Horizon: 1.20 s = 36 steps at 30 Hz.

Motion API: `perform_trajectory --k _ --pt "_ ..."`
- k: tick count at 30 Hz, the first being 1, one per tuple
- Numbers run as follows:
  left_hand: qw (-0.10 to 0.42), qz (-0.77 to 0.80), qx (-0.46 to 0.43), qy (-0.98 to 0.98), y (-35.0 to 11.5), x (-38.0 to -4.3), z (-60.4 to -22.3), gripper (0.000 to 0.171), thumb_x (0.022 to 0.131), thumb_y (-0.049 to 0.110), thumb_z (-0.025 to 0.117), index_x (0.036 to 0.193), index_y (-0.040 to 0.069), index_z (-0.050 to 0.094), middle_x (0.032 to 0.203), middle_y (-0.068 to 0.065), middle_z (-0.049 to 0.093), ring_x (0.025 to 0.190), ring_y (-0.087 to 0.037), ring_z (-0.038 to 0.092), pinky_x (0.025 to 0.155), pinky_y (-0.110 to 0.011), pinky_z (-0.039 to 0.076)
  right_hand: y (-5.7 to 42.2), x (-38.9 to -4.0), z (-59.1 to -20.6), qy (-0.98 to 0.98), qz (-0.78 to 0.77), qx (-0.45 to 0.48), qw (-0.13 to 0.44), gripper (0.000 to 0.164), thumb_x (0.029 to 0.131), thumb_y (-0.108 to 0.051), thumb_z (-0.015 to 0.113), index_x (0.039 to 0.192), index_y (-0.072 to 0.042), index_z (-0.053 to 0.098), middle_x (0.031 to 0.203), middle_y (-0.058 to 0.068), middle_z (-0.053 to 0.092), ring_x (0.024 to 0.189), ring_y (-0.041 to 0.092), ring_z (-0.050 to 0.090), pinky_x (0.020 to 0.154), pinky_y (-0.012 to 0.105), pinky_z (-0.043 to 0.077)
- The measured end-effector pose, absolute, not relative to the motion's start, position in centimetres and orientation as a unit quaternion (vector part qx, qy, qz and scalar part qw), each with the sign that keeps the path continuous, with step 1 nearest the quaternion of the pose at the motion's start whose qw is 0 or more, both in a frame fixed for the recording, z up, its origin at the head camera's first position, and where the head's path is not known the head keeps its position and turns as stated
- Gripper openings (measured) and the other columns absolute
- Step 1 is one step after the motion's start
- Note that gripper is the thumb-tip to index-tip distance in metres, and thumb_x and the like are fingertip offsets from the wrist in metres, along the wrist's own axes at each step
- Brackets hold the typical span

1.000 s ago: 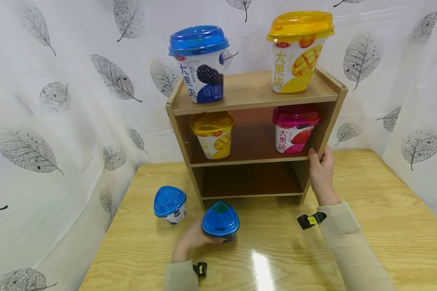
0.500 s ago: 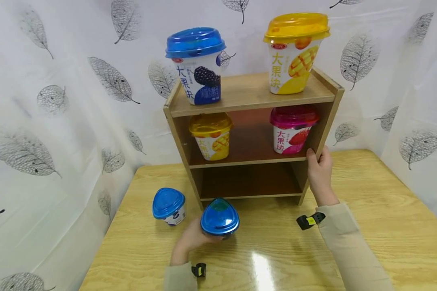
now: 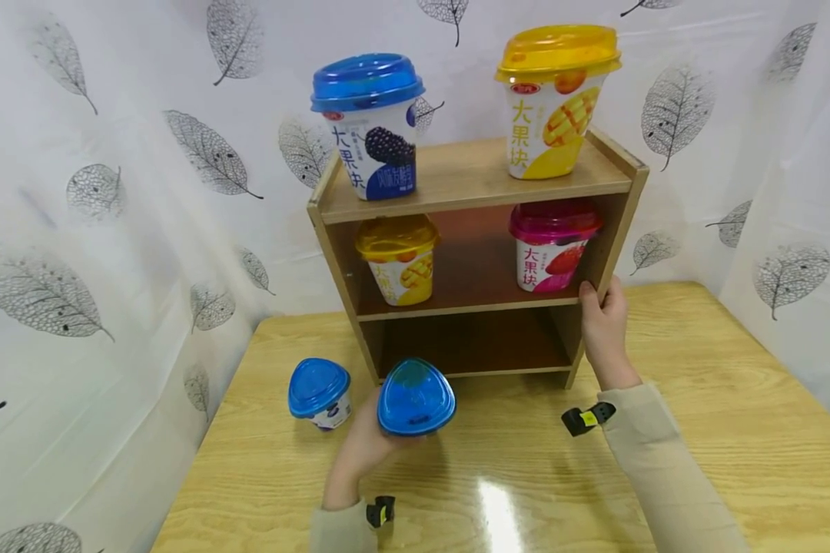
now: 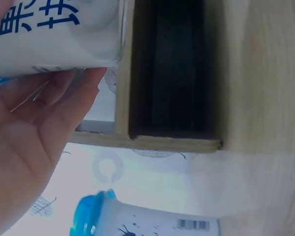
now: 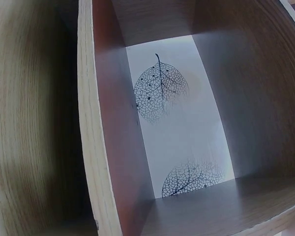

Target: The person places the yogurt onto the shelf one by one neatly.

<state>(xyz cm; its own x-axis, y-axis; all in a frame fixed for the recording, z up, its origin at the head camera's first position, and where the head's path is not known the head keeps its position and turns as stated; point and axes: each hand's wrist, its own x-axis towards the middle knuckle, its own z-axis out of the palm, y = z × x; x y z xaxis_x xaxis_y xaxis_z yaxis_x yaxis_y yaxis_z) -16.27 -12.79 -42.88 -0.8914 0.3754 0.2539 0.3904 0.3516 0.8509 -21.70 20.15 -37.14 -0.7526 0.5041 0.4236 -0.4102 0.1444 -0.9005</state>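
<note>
My left hand (image 3: 361, 449) grips a yogurt cup (image 3: 416, 395) with a blue lid, in front of the shelf's bottom opening. In the left wrist view, fingers (image 4: 64, 105) lie against the white side of this cup (image 4: 64, 42), which has dark blue lettering. My right hand (image 3: 605, 330) holds the right side panel of the small wooden shelf (image 3: 470, 201), its thumb at the middle board's front edge. Another blue-lidded yogurt cup (image 3: 320, 392) stands on the table left of the shelf. It also appears low in the left wrist view as a white cup (image 4: 157, 219).
On the shelf's top stand a blue-lidded blackberry cup (image 3: 380, 142) and a yellow-lidded mango cup (image 3: 549, 115). The middle level holds a yellow-lidded cup (image 3: 401, 265) and a pink-lidded strawberry cup (image 3: 549, 250). A leaf-print curtain (image 3: 145, 253) hangs behind the wooden table (image 3: 249, 476).
My left hand has lifted the blue-lidded yogurt cup slightly and moved it toward the shelf, its lid turning more to the camera. My right hand keeps its hold on the shelf.
</note>
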Motion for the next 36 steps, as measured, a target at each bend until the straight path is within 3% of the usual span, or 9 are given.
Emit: perform_trajectory --k 3,12,18,24,36 --pt "0.028 -0.522 -0.227 -0.822 -12.7 -16.7 -43.6 0.074 0.064 0.017 0.079 0.126 0.012 0.04 0.12 -0.006 0.051 0.11 -0.026 0.046 0.087 -0.048 0.038 20.1 -21.7 -37.1 -0.673 0.652 -0.036 0.348 0.029 0.09 -0.01 0.041 0.117 -0.001 0.048 0.101 -0.005 0.051 0.092 0.01 0.048 0.08 0.024 0.038" --pt "0.105 -0.533 -0.226 -0.809 -12.1 -17.1 -43.1 0.074 0.065 0.015 0.079 0.127 0.008 0.039 0.12 -0.011 0.05 0.109 -0.03 0.046 0.087 -0.051 0.037 20.1 -21.6 -37.0 -0.676 0.653 -0.04 0.34 0.032 0.091 -0.011 0.041 0.12 0.001 0.046 0.105 -0.002 0.051 0.096 0.012 0.047 0.083 0.027 0.038" --pt "0.11 -0.557 -0.152 -0.809 -11.7 -17.3 -43.1 0.07 0.068 0.019 0.076 0.127 0.008 0.041 0.123 -0.012 0.05 0.113 -0.03 0.044 0.087 -0.05 0.038 20.0 -21.6 -37.1 -0.679 0.651 -0.049 0.336 0.032 0.091 -0.011 0.041 0.12 0.002 0.045 0.107 0.0 0.051 0.096 0.012 0.048 0.084 0.028 0.038" --pt "0.116 -0.594 -0.088 -0.791 -11.5 -17.4 -43.4 0.069 0.072 0.015 0.074 0.127 0.001 0.035 0.123 -0.02 0.045 0.11 -0.039 0.044 0.081 -0.05 0.042 20.0 -21.6 -37.2 -0.668 0.661 -0.042 0.339 0.027 0.089 -0.008 0.041 0.115 -0.004 0.05 0.102 -0.003 0.052 0.092 0.011 0.048 0.08 0.024 0.038" --pt "0.132 -0.609 -0.08 -0.778 -11.6 -17.5 -43.9 0.07 0.072 0.013 0.073 0.129 0.002 0.033 0.124 -0.02 0.045 0.11 -0.038 0.045 0.081 -0.05 0.043 20.2 -21.2 -36.8 -0.665 0.678 -0.049 0.31 0.027 0.091 -0.012 0.044 0.117 -0.004 0.048 0.104 -0.001 0.05 0.095 0.013 0.045 0.082 0.026 0.035"
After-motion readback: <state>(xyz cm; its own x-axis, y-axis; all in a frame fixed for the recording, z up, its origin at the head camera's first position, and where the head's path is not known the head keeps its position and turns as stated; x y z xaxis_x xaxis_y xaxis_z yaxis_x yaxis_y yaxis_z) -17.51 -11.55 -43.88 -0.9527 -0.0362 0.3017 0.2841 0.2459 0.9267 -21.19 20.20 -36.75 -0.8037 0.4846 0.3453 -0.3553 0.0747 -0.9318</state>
